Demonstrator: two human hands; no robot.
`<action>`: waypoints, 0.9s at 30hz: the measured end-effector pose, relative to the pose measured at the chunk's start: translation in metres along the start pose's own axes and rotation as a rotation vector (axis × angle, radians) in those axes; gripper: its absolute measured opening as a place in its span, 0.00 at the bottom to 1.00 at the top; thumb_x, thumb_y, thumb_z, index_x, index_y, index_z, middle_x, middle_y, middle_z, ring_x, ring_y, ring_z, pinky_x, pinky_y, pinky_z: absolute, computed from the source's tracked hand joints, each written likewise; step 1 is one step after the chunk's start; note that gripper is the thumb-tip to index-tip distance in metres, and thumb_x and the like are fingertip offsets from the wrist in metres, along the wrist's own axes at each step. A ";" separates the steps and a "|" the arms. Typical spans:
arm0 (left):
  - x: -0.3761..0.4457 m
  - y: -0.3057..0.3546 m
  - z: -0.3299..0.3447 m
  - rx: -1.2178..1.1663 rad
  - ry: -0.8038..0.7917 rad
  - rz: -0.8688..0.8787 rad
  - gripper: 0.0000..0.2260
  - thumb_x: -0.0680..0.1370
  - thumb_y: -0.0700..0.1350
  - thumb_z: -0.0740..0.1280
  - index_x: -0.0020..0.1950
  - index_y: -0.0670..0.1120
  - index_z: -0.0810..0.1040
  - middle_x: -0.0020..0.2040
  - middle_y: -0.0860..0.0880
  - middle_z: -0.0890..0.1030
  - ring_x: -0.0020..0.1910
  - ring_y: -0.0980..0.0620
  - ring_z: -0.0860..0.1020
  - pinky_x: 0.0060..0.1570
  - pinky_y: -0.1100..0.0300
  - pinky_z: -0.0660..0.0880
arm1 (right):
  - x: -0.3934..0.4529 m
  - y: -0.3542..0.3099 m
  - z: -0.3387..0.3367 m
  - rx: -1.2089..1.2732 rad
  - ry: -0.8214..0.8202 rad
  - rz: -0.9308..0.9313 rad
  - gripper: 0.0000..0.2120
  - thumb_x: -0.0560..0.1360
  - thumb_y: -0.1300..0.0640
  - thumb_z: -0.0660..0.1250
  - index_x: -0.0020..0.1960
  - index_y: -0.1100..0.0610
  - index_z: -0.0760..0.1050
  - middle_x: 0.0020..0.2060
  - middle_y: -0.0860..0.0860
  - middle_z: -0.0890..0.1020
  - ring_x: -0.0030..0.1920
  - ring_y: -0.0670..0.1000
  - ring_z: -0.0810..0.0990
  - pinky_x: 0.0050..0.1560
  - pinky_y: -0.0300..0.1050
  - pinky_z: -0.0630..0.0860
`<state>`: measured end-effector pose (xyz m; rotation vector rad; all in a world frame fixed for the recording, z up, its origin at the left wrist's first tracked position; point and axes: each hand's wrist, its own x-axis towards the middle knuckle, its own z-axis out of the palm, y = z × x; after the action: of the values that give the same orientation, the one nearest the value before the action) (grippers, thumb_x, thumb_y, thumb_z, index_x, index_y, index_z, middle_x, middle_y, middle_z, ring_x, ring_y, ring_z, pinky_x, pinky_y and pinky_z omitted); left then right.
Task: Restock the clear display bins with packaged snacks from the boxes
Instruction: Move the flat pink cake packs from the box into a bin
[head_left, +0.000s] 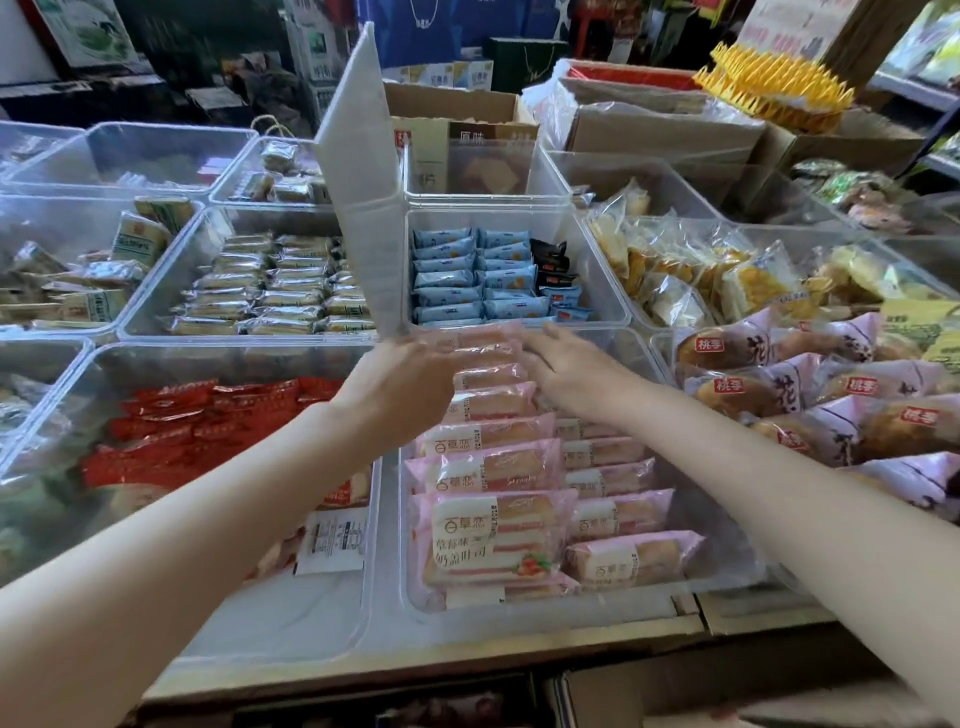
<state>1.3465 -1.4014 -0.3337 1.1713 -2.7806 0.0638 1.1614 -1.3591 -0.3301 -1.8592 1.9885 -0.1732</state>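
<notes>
Both hands out over the near centre clear bin (675, 613), at its far end. Left hand (410, 374) with fingers fairly straight, laid against the left side of the rearmost pink sandwich-cake packets (493, 525); right hand (566, 364) with fingers extended against the right side of the same stack. Grip on both sides wide, pressing rather than pinching (fingertips blurred, so exact contact hard to tell). Packets lined up in two rows inside that bin, front to back.

Directly behind, a bin of blue packets (452, 280) with a few black packets (550, 260) at its right edge. Left of the pink bin, red packets (208, 421) piled in the neighbouring bin. Further left-back, pale yellow packets (270, 296) in rows. To the right, purple-wrapped buns (810, 384), and behind them clear-bagged yellow cakes (670, 275). A white divider panel (363, 171) upright between the bins. Cardboard boxes (660, 130) at the back of the table.
</notes>
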 end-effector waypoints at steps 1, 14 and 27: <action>-0.014 0.003 -0.004 -0.145 -0.016 -0.043 0.15 0.80 0.41 0.56 0.64 0.51 0.75 0.59 0.50 0.80 0.52 0.50 0.81 0.57 0.55 0.76 | -0.015 0.000 -0.001 0.011 -0.037 -0.012 0.24 0.82 0.46 0.50 0.76 0.49 0.54 0.75 0.54 0.58 0.75 0.55 0.57 0.73 0.56 0.56; -0.102 0.012 0.005 -0.009 -0.335 0.073 0.28 0.79 0.34 0.52 0.77 0.45 0.46 0.77 0.49 0.47 0.76 0.53 0.47 0.73 0.58 0.44 | -0.109 -0.023 0.038 0.007 -0.189 0.106 0.41 0.75 0.73 0.56 0.77 0.49 0.40 0.77 0.47 0.44 0.62 0.55 0.74 0.53 0.45 0.78; -0.118 0.019 -0.027 -0.005 -0.204 -0.036 0.28 0.77 0.35 0.54 0.77 0.46 0.52 0.77 0.51 0.52 0.76 0.54 0.49 0.73 0.51 0.37 | -0.147 -0.023 -0.016 -0.155 -0.081 0.125 0.42 0.75 0.72 0.56 0.77 0.45 0.40 0.76 0.48 0.37 0.33 0.39 0.62 0.29 0.37 0.68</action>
<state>1.4171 -1.3020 -0.3225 1.2945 -2.9292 -0.0707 1.1805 -1.2209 -0.2766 -1.7953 2.1057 0.0941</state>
